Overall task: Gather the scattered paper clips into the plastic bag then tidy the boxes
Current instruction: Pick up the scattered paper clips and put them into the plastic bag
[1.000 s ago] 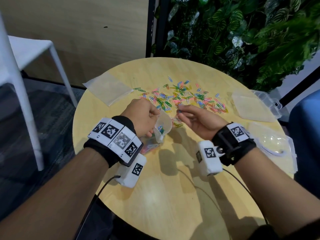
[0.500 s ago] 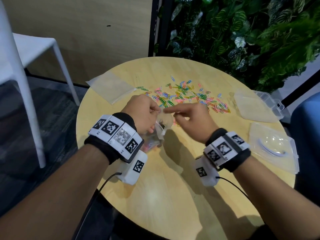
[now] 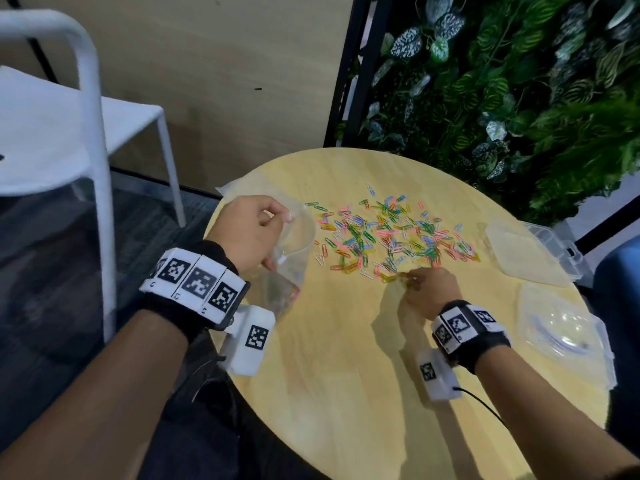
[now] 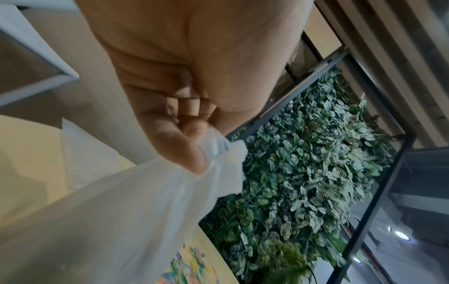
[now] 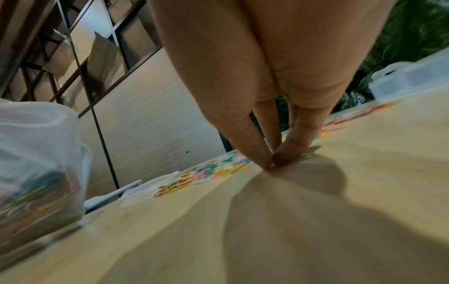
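Round wooden table (image 3: 346, 393) stands before a leafy plant wall (image 3: 519, 98), with a white chair (image 3: 86, 133) at the left. Left hand (image 3: 247, 233) pinches the rim of the plastic bag (image 3: 294, 258) at the table's left edge, mouth held open; coloured clips show blurred inside it. Right hand (image 3: 429, 292) has thumb and fingers drawn together on the tabletop at the near edge of the paper clips (image 3: 391, 233); whether a clip is caught cannot be told. Two clear boxes (image 3: 533, 251) lie at the right, the nearer one cut off. Wristbands (image 3: 197, 285) carry square black-and-white code markers; no readable writing.
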